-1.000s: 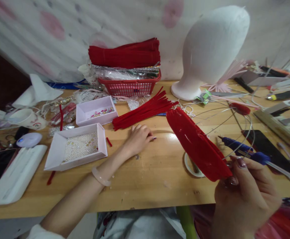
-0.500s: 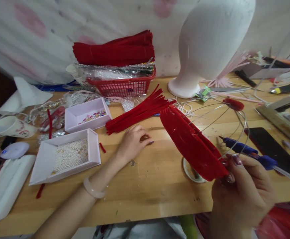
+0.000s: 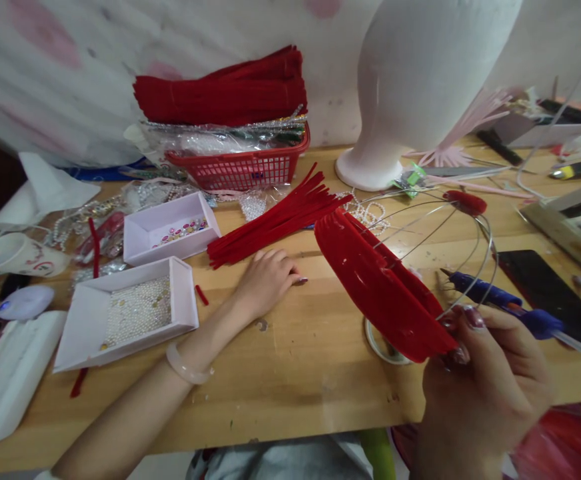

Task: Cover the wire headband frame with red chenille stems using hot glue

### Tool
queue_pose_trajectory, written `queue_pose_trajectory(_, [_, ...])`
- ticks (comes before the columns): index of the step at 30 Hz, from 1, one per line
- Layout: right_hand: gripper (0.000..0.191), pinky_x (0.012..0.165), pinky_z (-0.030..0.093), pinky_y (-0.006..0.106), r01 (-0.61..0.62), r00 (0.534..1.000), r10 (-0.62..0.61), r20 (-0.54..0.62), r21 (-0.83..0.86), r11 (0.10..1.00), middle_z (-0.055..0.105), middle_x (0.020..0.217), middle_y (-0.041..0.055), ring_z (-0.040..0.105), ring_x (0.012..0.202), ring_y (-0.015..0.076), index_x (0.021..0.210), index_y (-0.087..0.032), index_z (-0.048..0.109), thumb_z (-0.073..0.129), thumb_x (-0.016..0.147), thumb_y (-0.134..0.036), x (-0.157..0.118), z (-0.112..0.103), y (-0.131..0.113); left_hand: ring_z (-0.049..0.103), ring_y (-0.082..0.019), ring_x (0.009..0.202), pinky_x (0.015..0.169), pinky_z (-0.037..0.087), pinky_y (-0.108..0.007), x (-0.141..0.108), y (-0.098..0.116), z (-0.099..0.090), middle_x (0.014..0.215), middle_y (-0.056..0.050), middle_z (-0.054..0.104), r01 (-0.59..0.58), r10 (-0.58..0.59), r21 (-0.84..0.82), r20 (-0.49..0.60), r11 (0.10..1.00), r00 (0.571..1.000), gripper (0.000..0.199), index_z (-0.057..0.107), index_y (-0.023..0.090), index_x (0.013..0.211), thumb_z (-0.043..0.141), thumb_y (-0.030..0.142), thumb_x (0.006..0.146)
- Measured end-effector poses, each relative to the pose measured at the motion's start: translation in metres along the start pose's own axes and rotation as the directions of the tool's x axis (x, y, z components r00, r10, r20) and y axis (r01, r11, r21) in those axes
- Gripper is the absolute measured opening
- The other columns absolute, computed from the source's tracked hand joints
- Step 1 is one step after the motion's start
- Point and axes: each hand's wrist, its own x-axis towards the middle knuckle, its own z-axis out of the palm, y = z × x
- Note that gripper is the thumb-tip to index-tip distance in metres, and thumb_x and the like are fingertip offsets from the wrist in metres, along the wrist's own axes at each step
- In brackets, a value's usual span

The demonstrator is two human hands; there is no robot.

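Red band (image 3: 370,287), right of centre, is staying aloft while our left hand (image 3: 265,283), nearer centre, is resting empty, its fingers having just drawn together; we are only steadying the work. The band's long axis is slanting, far end pointing upper left; our right hand (image 3: 490,383) is clamping its lower-right end.

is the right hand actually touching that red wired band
Touching. The head view shows the right hand pinching the near end of the red wired band between thumb and fingers.
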Motion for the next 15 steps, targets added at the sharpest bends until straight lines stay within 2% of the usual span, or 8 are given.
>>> queue_pose_trajectory(3, [0.01, 0.042, 0.021, 0.022, 0.003, 0.999, 0.0, -0.045, 0.061, 0.998, 0.059, 0.056, -0.0031, 0.04, 0.042, 0.0043, 0.071, -0.015, 0.074, 0.08, 0.064, -0.017, -0.002, 0.003, -0.005, 0.064, -0.024, 0.096, 0.088, 0.047, -0.038, 0.002, -0.001, -0.002, 0.097, -0.007, 0.069, 0.066, -0.066, -0.013, -0.061, 0.998, 0.996, 0.015, 0.068, 0.017, 0.09, 0.057, 0.019, 0.1])
queue_pose_trajectory(5, [0.008, 0.042, 0.022, 0.022, 0.002, 0.999, 0.001, -0.044, 0.067, 0.998, 0.059, 0.056, -0.0033, 0.04, 0.042, 0.0049, 0.07, -0.016, 0.074, 0.08, 0.064, -0.016, -0.003, 0.003, -0.006, 0.065, -0.022, 0.092, 0.084, 0.049, -0.036, 0.002, 0.0, -0.006, 0.095, -0.007, 0.069, 0.077, -0.079, -0.035, -0.07, 0.996, 0.994, 0.015, 0.068, 0.017, 0.09, 0.057, 0.019, 0.1])
queue_pose_trajectory(8, [0.007, 0.042, 0.023, 0.022, 0.027, 0.999, -0.025, -0.034, 0.06, 0.998, 0.064, 0.062, -0.0016, 0.039, 0.043, 0.0053, 0.073, -0.016, 0.074, 0.08, 0.068, -0.015, -0.004, 0.001, -0.003, 0.066, -0.021, 0.086, 0.081, 0.05, -0.033, -0.001, 0.002, -0.01, 0.089, -0.004, 0.069, 0.034, -0.036, -0.063, -0.03, 0.997, 0.999, 0.01, 0.069, 0.018, 0.085, 0.068, 0.023, 0.094])
queue_pose_trajectory(11, [0.006, 0.043, 0.022, 0.023, 0.046, 0.999, -0.045, -0.013, 0.054, 0.997, 0.063, 0.062, -0.0021, 0.038, 0.044, 0.0055, 0.076, -0.016, 0.076, 0.08, 0.071, -0.016, -0.003, -0.001, 0.0, 0.066, -0.021, 0.089, 0.083, 0.049, -0.034, -0.005, 0.002, -0.011, 0.09, -0.004, 0.071, -0.008, 0.008, -0.073, -0.001, 0.997, 1.0, 0.008, 0.07, 0.018, 0.088, 0.075, 0.024, 0.09])
queue_pose_trajectory(15, [0.011, 0.043, 0.02, 0.024, -0.005, 0.999, 0.008, -0.034, 0.085, 0.996, 0.062, 0.06, -0.0024, 0.037, 0.043, 0.0046, 0.071, -0.016, 0.075, 0.082, 0.063, -0.017, -0.002, -0.001, -0.002, 0.066, -0.022, 0.093, 0.085, 0.047, -0.035, -0.003, 0.0, -0.011, 0.093, -0.003, 0.072, -0.034, 0.036, -0.06, 0.028, 0.998, 0.999, 0.008, 0.071, 0.019, 0.086, 0.074, 0.025, 0.091])
